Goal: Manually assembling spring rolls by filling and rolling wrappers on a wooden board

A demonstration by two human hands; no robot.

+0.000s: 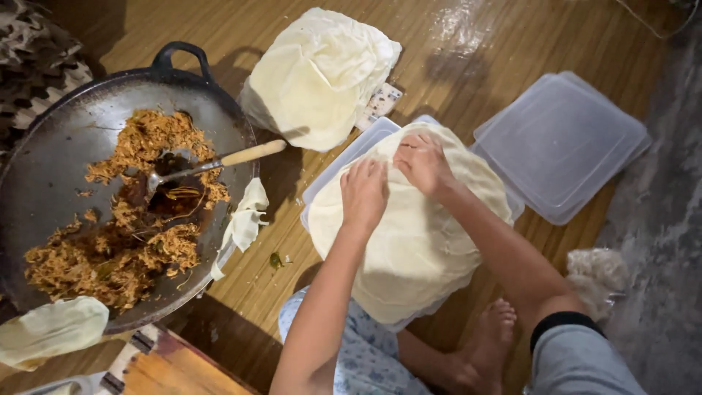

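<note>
both hands [395, 179] hide the wrapper stack's [417, 241] top edge.

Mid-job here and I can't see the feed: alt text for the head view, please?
Both hands, left hand and right hand, press on a stack of pale round wrappers lying over a clear tray. A dark wok of shredded brown filling with a spoon sits left; clear lids lie right.
</note>
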